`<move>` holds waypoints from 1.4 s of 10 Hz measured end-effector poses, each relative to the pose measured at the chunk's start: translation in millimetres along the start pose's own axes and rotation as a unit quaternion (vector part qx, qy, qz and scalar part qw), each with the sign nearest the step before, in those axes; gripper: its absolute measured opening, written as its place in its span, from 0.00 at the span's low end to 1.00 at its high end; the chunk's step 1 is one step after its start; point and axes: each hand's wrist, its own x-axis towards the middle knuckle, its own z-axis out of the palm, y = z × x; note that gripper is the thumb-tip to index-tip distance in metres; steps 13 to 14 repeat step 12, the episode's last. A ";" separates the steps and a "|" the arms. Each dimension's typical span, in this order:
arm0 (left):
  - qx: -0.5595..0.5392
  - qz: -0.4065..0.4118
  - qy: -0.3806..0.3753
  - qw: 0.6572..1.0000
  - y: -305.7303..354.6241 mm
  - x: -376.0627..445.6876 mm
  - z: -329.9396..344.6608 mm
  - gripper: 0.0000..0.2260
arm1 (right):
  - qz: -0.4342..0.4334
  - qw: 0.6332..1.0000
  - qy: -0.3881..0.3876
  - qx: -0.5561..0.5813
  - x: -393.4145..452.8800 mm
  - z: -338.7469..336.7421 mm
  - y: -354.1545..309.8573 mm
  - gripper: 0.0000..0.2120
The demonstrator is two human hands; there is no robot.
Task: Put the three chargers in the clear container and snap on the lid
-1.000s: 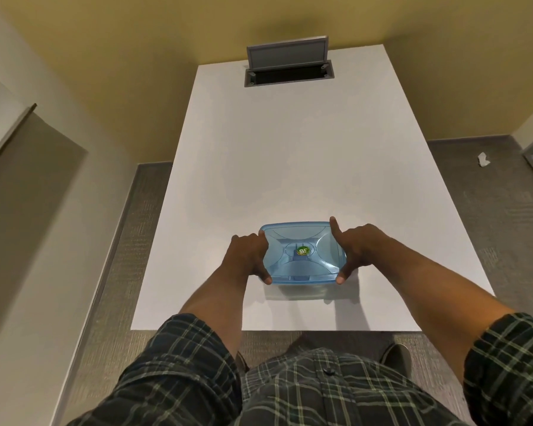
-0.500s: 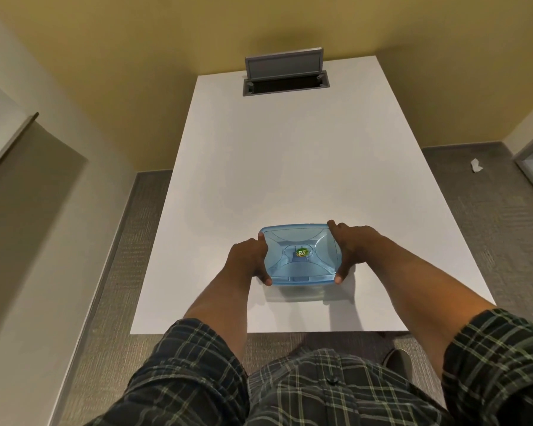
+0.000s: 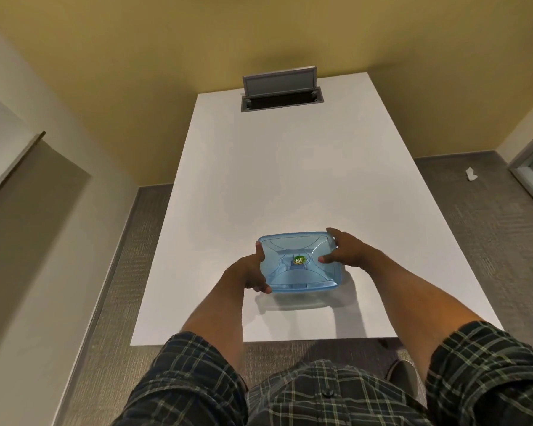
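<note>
A translucent blue lid point(image 3: 299, 261) with a small green sticker in its middle covers the clear container point(image 3: 302, 298), which stands near the front of the white table point(image 3: 290, 167). My left hand point(image 3: 248, 273) grips the lid's left edge, thumb up along the side. On the right, my right hand point(image 3: 343, 252) lies over the lid's far corner, its thumb pressing on the top surface. The chargers are hidden under the lid; I cannot see them.
A grey pop-up power box point(image 3: 280, 89) sits open at the table's far end. Carpet surrounds the table, with a scrap of white paper point(image 3: 470, 174) on the floor at the right. Yellow wall behind, grey wall to the left.
My right hand shifted from the lid's right edge onto its top, thumb now on the surface. The left hand kept its grip. The camera view dipped slightly.
</note>
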 end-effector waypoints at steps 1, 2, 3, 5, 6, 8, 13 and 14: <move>-0.037 0.011 -0.006 0.999 -1.9 -1.1 -2.7 0.60 | 0.024 1.000 0.012 0.006 -0.5 -2.8 -0.5 0.44; -0.042 0.019 0.003 0.999 -2.0 -0.9 -4.9 0.59 | 0.028 0.999 0.013 0.011 -1.5 -5.5 0.5 0.42; -0.042 0.027 0.016 0.999 2.3 1.6 -3.7 0.59 | 0.037 0.999 0.023 0.019 -5.5 -7.6 4.4 0.40; -0.032 0.034 0.017 0.999 7.9 4.0 -3.0 0.59 | 0.033 0.998 0.055 0.013 -10.0 -8.1 9.8 0.36; -0.018 0.035 0.017 0.999 9.1 5.4 -3.3 0.59 | 0.030 0.997 0.064 0.009 -10.4 -8.1 12.1 0.36; 0.000 0.033 0.023 0.999 8.9 9.0 -2.5 0.59 | 0.022 0.997 0.079 -0.005 -12.3 -6.2 11.8 0.26; 0.146 0.021 0.104 0.984 14.1 15.5 -19.6 0.39 | 0.030 0.988 0.128 -0.077 -9.3 -5.1 9.9 0.40; 0.146 0.021 0.104 0.984 14.1 15.5 -19.6 0.39 | 0.030 0.988 0.128 -0.077 -9.3 -5.1 9.9 0.40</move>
